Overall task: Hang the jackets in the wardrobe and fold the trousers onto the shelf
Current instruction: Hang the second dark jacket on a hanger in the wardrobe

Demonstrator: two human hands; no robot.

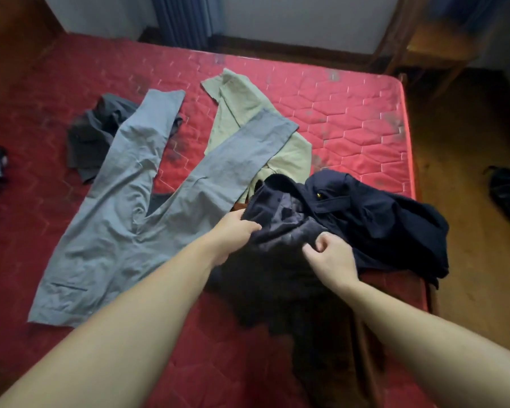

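One navy jacket [380,231] held.
Gripped by the left hand [236,231], seemingly pinched by the right hand [330,257]; grey trousers [124,216] spread at ten o'clock.

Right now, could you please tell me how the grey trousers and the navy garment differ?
The grey trousers lie spread flat, untouched; the navy garment is bunched, gripped by the left hand, the right hand curled at its edge. The grey trousers are pale, the navy garment nearly black. Both lie on the red mattress.
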